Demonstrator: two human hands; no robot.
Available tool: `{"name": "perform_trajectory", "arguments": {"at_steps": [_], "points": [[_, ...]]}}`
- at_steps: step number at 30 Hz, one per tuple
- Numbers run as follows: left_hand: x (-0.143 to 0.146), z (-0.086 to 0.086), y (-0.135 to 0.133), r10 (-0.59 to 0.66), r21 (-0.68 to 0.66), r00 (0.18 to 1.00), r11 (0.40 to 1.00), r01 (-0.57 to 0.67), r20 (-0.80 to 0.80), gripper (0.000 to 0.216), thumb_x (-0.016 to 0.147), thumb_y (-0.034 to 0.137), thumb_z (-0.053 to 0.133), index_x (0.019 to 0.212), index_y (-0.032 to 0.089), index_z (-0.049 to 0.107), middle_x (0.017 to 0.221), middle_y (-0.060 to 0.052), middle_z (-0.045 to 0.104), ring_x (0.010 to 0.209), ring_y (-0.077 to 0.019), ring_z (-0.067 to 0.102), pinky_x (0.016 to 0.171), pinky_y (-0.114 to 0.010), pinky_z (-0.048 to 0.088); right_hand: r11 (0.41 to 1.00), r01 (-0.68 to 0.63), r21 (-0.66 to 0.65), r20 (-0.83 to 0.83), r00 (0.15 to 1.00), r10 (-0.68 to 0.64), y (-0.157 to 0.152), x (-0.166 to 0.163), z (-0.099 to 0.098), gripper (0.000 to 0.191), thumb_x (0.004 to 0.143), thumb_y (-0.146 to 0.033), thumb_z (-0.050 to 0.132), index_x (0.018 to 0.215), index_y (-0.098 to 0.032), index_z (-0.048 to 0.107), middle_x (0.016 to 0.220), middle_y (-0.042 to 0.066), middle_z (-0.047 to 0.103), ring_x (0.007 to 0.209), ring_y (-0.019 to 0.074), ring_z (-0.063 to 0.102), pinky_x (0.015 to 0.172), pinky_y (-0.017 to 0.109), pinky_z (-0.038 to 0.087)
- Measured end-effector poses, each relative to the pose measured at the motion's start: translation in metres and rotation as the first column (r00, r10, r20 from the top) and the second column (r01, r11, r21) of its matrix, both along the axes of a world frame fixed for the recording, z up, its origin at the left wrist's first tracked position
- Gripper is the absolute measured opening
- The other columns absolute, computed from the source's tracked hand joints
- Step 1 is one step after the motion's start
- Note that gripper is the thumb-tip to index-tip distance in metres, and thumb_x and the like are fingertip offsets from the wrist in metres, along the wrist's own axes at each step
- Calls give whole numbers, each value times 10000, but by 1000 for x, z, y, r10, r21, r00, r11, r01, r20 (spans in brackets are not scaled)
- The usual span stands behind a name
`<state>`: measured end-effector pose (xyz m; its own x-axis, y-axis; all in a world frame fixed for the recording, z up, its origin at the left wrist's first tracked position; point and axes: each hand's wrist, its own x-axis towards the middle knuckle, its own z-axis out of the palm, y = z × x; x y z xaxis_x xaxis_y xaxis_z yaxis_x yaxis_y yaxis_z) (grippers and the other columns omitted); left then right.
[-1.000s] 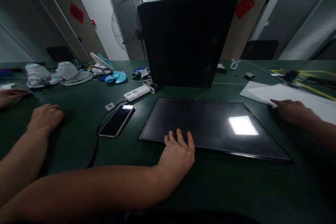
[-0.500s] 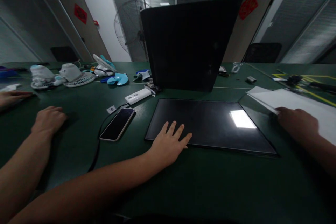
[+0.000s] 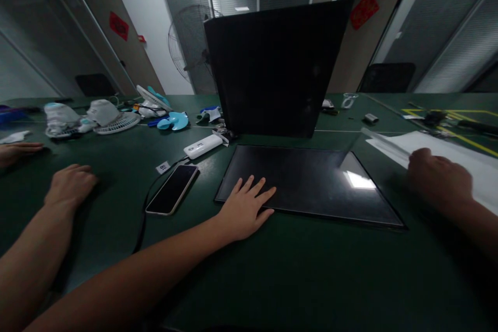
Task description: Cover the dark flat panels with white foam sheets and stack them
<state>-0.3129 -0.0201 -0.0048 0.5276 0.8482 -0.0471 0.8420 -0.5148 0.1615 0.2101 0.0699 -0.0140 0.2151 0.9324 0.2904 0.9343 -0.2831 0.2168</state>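
Observation:
A flat black panel point(image 3: 311, 181) lies on the green table in front of me. My left hand point(image 3: 245, 207) rests palm down on its near left corner, fingers spread, holding nothing. My right hand point(image 3: 439, 181) sits at the right with its fingers curled on the near edge of a white sheet point(image 3: 439, 148). The sheet's left edge stands a little off the table. A dark upright board point(image 3: 276, 67) stands just behind the panel.
A phone point(image 3: 173, 196) on a black cable and a white power bank point(image 3: 202, 146) lie left of the panel. Another person's hands point(image 3: 70, 184) rest on the table at the left. Small fan parts point(image 3: 112, 116) clutter the far left, with small items and yellow tape lines at the far right.
My left hand slid left along the panel's near edge to its corner. My right hand went from lying flat to curled on the sheet, whose left edge has lifted.

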Motion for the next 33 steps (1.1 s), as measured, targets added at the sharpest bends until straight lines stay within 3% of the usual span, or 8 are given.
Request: {"name": "perform_trajectory", "arguments": {"at_steps": [4, 7, 11, 15, 18, 23, 28, 33], "points": [[2, -9, 7, -1, 46, 999, 999, -1, 44, 709, 1062, 641, 421, 1665, 276, 339, 1730, -90, 308, 1603, -368, 243, 1298, -597, 256, 985, -148, 92, 81, 987, 140, -20, -54, 31, 548, 1070, -288, 207, 1411, -146, 611, 1114, 225, 728, 914, 356, 711, 647, 427, 449], [6, -12, 5, 47, 156, 994, 986, -62, 98, 856, 1023, 598, 564, 1696, 211, 205, 1761, -145, 187, 1599, -371, 256, 1263, -555, 362, 921, -378, 99, 148, 921, 362, -39, -101, 39, 504, 1078, -273, 301, 1489, -222, 587, 1255, 169, 728, 968, 326, 736, 686, 415, 530], [13, -10, -9, -74, 542, 993, 841, 11, 94, 1042, 952, 423, 744, 1704, 184, 63, 1762, -226, -19, 1620, -425, 60, 1256, -601, 347, 754, -656, -31, 149, 743, 653, -68, -169, 23, 456, 982, -158, 516, 1407, -220, 668, 1296, 126, 724, 1001, 293, 749, 758, 410, 618], [16, -6, -21, -276, 685, 950, 665, 299, -146, 620, 1059, 248, 569, 1638, 279, 350, 1722, -130, 315, 1601, -358, 262, 1279, -617, 301, 572, -818, -54, 74, 568, 820, -86, -224, 5, 390, 984, -156, 545, 1336, -188, 709, 1294, 111, 727, 1057, 277, 744, 796, 399, 647], [17, -3, -23, -264, 544, 930, 756, 365, -257, 416, 1077, 163, 481, 1475, 227, 583, 1477, -100, 647, 1383, -310, 602, 1201, -545, 455, 477, -877, -54, 24, 477, 879, -86, -241, 1, 353, 1027, -224, 520, 1309, -197, 731, 1316, 95, 719, 1112, 268, 729, 876, 419, 642], [17, 13, -21, -69, 249, 949, 957, 150, -308, 406, 1033, 100, 506, 1419, 144, 621, 1300, -150, 734, 1153, -306, 731, 923, -465, 634, 478, -877, -45, -54, 480, 876, -76, -223, -1, 431, 1034, -293, 506, 1425, -218, 671, 1397, 86, 677, 1196, 264, 691, 995, 487, 603], [17, 34, -24, 37, 90, 946, 996, -8, -322, 378, 952, 125, 594, 1321, 154, 669, 1181, -144, 751, 1022, -332, 756, 819, -483, 638, 544, -835, -79, -52, 548, 835, -70, -162, -4, 424, 980, -293, 548, 1365, -233, 714, 1341, 90, 707, 1149, 291, 699, 938, 535, 615], [19, 41, -24, 110, 70, 928, 993, -91, -356, 290, 970, 167, 520, 1164, 156, 736, 1068, -146, 754, 923, -327, 760, 748, -457, 622, 481, -874, -73, -79, 486, 871, -65, -107, -10, 422, 1004, -319, 534, 1394, -290, 692, 1376, 49, 690, 1154, 268, 693, 943, 544, 609]]}}
